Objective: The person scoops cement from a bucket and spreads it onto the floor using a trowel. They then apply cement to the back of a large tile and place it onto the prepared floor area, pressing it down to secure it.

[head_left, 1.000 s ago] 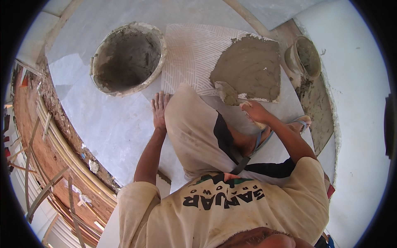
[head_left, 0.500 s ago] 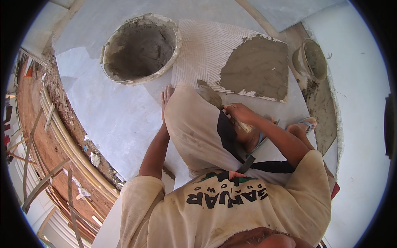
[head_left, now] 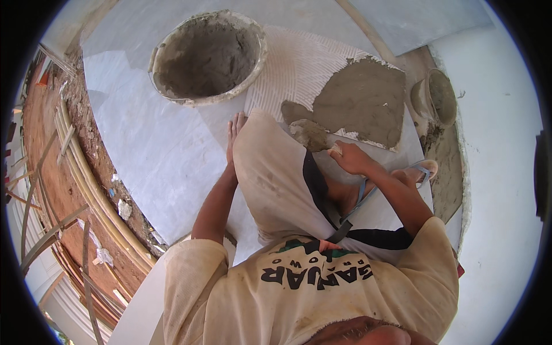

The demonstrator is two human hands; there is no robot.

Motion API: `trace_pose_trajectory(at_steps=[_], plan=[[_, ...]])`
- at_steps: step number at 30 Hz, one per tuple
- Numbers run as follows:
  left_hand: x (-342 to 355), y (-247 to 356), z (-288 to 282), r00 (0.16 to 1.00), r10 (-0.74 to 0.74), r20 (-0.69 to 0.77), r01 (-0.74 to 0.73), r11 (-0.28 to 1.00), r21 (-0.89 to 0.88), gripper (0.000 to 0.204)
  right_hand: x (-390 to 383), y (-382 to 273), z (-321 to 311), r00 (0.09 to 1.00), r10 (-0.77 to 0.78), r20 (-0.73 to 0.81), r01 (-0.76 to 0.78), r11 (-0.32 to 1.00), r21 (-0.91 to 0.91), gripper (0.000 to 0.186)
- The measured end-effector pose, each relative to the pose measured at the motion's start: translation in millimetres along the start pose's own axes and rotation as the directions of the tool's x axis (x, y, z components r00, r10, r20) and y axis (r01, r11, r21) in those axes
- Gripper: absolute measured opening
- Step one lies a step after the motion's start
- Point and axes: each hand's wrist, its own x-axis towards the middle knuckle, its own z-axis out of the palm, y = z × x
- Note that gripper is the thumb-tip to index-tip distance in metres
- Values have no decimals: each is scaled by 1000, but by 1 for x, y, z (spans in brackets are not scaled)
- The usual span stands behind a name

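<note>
My right hand (head_left: 352,158) is closed around the handle of a trowel (head_left: 309,134), whose blade is covered with wet grey mortar. The blade lies by the near edge of a pale tile (head_left: 282,60) with a ridged pattern. Thick mortar (head_left: 363,100) covers the right part of that tile, and a smaller dab (head_left: 295,111) sits just beyond the blade. Fingers stretched out, my left hand (head_left: 234,133) rests beside my bent knee, holding nothing; the knee hides part of it. A mortar-caked bucket (head_left: 260,69) stands beyond it, with grey mortar inside.
A smaller mortar-crusted bucket (head_left: 422,99) lies tilted at the right, by a mortar-covered strip (head_left: 445,164) along the white wall (head_left: 500,172). Large grey tiles (head_left: 144,144) surround me. To the left, past the floor's edge, are long pipes (head_left: 95,184) and wooden strips on reddish soil.
My right hand has moved slightly right and away from my body, with the trowel. A mortar dab now shows beyond the blade. My left hand stays beside the knee.
</note>
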Motion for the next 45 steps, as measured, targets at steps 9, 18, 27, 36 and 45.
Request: trace_pose_trajectory(at_steps=[9, 18, 27, 36, 45], plan=[[-4, -2, 4, 1000, 9, -5, -9, 998, 68, 70, 47, 9, -33, 982, 31, -186, -75, 969, -237, 36], [2, -4, 11, 1000, 3, -5, -2, 992, 127, 71, 101, 119, -112, 863, 254, -436, -372, 904, -211, 41], [1, -3, 11, 998, -6, 62, -10, 965, 263, 72, 78, 223, -149, 694, 494, -524, -586, 810, -13, 45], [-1, 0, 1, 990, -39, 138, -58, 772, 633, 73, 95, 148, -137, 859, 281, -429, -273, 959, 82, 66], [5, 6, -5, 983, -65, 175, -117, 515, 849, 74, 174, 104, -127, 896, 205, -395, -228, 974, -10, 56]])
